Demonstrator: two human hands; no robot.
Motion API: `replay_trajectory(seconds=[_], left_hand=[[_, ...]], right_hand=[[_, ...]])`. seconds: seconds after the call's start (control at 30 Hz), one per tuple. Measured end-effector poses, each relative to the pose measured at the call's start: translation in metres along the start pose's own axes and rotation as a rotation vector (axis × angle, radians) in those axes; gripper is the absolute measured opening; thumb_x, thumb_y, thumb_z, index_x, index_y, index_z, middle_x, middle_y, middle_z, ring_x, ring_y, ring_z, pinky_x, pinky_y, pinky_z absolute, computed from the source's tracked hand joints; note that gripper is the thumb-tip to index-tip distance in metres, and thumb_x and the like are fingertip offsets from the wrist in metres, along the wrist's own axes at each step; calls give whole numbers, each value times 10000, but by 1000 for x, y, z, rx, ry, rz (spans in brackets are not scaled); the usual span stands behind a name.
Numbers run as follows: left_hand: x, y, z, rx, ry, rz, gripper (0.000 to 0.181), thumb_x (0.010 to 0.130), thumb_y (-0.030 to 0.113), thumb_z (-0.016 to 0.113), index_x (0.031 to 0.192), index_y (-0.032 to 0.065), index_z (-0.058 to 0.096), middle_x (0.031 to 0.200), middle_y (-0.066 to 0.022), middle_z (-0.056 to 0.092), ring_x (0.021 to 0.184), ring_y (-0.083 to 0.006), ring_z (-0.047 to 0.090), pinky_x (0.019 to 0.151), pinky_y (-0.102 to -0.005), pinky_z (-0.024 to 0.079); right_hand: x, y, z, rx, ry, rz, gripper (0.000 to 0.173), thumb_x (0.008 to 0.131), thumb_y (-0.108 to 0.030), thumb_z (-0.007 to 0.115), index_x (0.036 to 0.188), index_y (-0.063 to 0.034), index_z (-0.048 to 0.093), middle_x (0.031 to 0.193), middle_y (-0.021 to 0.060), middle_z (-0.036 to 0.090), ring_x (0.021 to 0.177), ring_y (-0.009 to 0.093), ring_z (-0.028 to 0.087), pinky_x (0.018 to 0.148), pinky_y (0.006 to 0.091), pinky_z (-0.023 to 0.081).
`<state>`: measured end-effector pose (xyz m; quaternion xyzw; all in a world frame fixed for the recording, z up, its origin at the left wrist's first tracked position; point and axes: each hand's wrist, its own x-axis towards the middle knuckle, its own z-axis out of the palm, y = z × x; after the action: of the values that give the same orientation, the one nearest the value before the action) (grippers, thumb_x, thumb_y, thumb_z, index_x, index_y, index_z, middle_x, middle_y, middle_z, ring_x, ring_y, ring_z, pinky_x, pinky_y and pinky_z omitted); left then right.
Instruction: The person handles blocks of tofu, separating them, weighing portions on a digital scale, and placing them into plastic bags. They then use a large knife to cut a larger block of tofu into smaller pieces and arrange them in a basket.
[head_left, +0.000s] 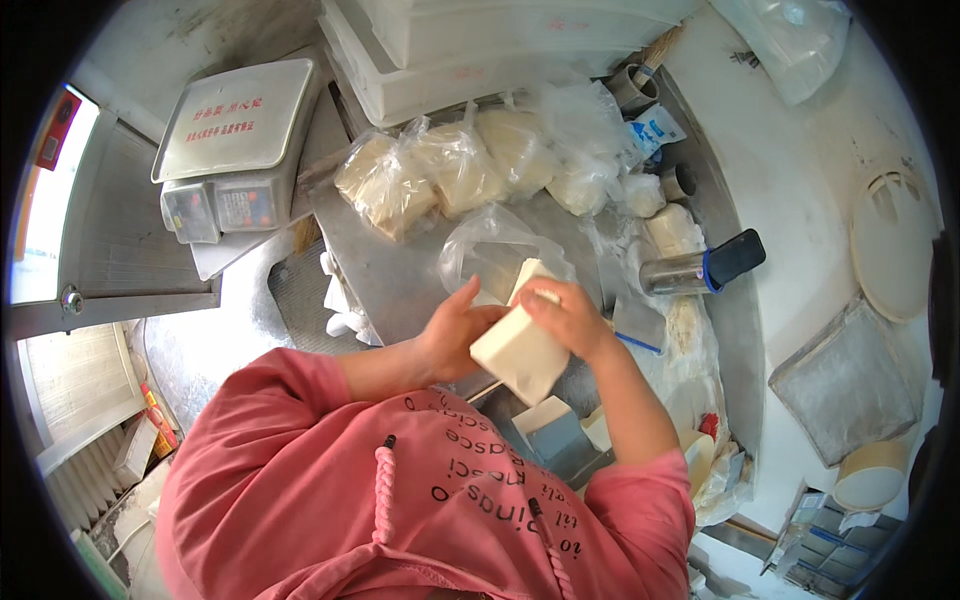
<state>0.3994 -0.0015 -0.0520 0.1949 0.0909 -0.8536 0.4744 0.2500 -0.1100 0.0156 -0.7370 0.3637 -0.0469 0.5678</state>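
A pale cream block that looks like tofu (517, 364) is tilted between my two hands, in front of my chest. My right hand (566, 315) grips it from above and the right, fingers curled over its upper part. My left hand (459, 330) supports it from the left, thumb raised and fingers partly hidden behind it. Past the hands, an open clear plastic bag (480, 236) lies on the metal worktop (375, 277). A narrower pale end (531, 268) shows beyond my right hand; whether it belongs to the same block is unclear. More pale blocks (551, 420) sit below the held one.
Knotted bags of pale blocks (390, 187) line the worktop's back, before stacked white plastic bins (465, 75). On the left stands a weighing scale (236, 127). At right, a metal cup (675, 274) holds a dark phone-like object (736, 255); a blue stick (637, 343) lies nearby.
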Motion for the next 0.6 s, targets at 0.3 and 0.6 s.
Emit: replay_trajectory(seconds=[0.3,0.6], left_hand=[[90,26,-41,184,443,503,499,904,372,480,1263,26,471,1152,-120,564,1062,-232,532,923,-370,397],[95,10,-81,1422,676,567,375,929,279,454,1227,66,533,1029,-202,565,981,-342,552,872,-380,421]], right_hand=[[150,103,-26,11,-266,299,513,788,-480,624,1128,-97,602,1121,91,590,1013,202,551,857,348,432],[144,131,-9,-531,-222,222,511,800,-450,607,1185,-116,565,1136,184,583,1080,331,534,932,387,406]])
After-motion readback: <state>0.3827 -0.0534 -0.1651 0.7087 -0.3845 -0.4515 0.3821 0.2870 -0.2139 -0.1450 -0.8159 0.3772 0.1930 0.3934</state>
